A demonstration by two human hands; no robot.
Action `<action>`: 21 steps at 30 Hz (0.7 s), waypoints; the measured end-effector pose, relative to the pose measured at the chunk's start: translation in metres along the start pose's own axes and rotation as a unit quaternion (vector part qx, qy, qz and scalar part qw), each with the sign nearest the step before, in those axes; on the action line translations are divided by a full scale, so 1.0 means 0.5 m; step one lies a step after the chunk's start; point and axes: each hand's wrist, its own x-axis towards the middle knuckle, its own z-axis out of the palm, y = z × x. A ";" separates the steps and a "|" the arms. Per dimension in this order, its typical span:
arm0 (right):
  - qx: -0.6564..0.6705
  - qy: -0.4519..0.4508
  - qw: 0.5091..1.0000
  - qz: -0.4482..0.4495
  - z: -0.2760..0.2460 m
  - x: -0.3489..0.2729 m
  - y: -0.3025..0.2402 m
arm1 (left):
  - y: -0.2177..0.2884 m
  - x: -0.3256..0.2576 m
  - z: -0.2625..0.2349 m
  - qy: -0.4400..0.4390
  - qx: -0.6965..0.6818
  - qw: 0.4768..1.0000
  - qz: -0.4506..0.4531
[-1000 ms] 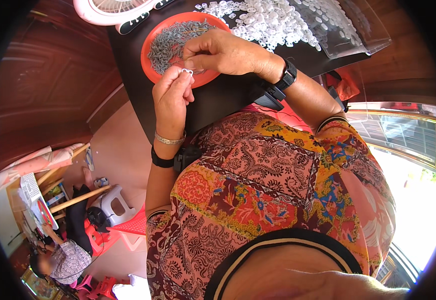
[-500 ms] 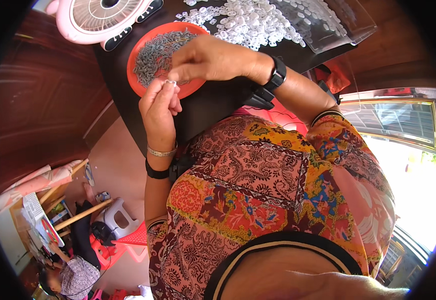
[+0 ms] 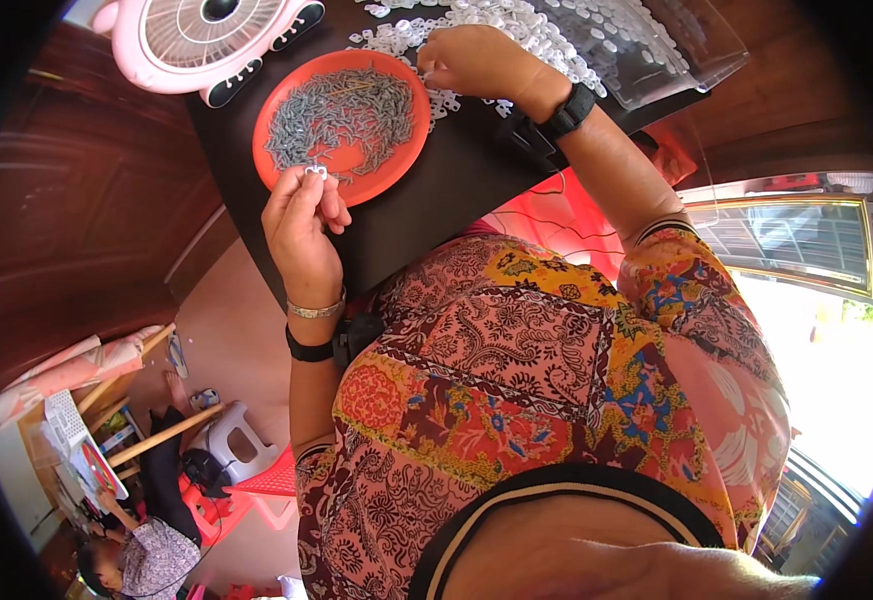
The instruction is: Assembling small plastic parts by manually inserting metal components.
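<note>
My left hand (image 3: 301, 222) pinches a small white plastic clip (image 3: 315, 171) between thumb and fingertips, at the near rim of a round red-orange plate (image 3: 393, 187). The plate holds a heap of small grey screw-like pins (image 3: 356, 115). My right hand (image 3: 486, 65) is over the plate's far right edge, beside a spread pile of small white plastic pieces (image 3: 556, 60). Its fingers are curled together at the tips; what they hold, if anything, is hidden.
A pink-and-white fan (image 3: 211, 40) stands at the table's far left. At the far right, a clear plastic tray (image 3: 661, 85) lies next to the white pieces. The dark table (image 3: 406, 235) ends near my body. Another person (image 3: 156, 550) sits at the lower left.
My right hand has left my left hand and moved right and away, to the white pieces. My left hand has shifted slightly left and nearer, keeping the white clip.
</note>
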 end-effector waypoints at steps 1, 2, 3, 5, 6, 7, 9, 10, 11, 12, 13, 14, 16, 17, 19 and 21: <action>0.008 -0.018 1.000 0.007 -0.005 0.003 -0.004 | 0.003 0.000 -0.003 0.000 0.001 1.000 0.000; 0.016 -0.036 0.999 0.013 -0.009 0.004 -0.007 | 0.004 0.000 -0.004 0.003 0.000 1.000 0.000; 0.016 -0.035 0.999 0.013 -0.010 0.005 -0.007 | 0.004 -0.001 -0.005 0.007 -0.001 1.000 0.000; 0.043 -0.030 0.999 0.008 -0.011 0.007 -0.006 | 0.004 -0.001 -0.007 0.010 -0.001 1.000 0.001; 0.043 -0.030 0.999 0.007 -0.016 0.006 -0.007 | 0.004 -0.001 -0.009 0.013 -0.001 1.000 0.001; 0.112 -0.009 0.994 0.011 -0.025 0.004 -0.009 | 0.003 -0.001 -0.010 0.013 -0.001 1.000 0.002; 0.179 0.014 0.984 0.017 -0.032 0.001 -0.016 | 0.003 0.001 -0.008 0.004 -0.002 1.000 0.005; 0.313 0.005 0.950 0.006 -0.031 0.002 -0.020 | 0.004 0.001 -0.006 0.003 -0.002 1.000 0.005; 0.442 -0.004 0.897 -0.006 -0.029 0.003 -0.028 | 0.005 0.001 -0.005 -0.001 -0.004 1.000 0.001; 0.496 -0.028 0.868 -0.019 -0.031 0.003 -0.039 | 0.007 0.001 -0.003 -0.005 -0.006 1.000 -0.003; 0.538 -0.045 0.842 -0.018 -0.032 0.001 -0.053 | 0.008 0.001 0.001 -0.003 -0.005 1.000 -0.003; 0.578 -0.062 0.814 -0.016 -0.034 -0.003 -0.070 | 0.009 0.003 0.005 -0.011 -0.004 1.000 0.000; 0.617 -0.082 0.782 -0.005 -0.045 -0.011 -0.115 | 0.013 0.003 0.006 -0.020 -0.003 1.000 0.005; 0.623 -0.085 0.777 -0.007 -0.050 -0.013 -0.133 | 0.016 0.002 0.008 -0.017 -0.001 1.000 0.005; 0.626 -0.091 0.774 -0.021 -0.052 -0.013 -0.157 | 0.023 0.001 0.013 -0.017 0.003 1.000 0.001; 0.626 -0.103 0.772 -0.030 -0.057 -0.012 -0.178 | 0.025 -0.002 0.014 -0.009 0.003 1.000 -0.003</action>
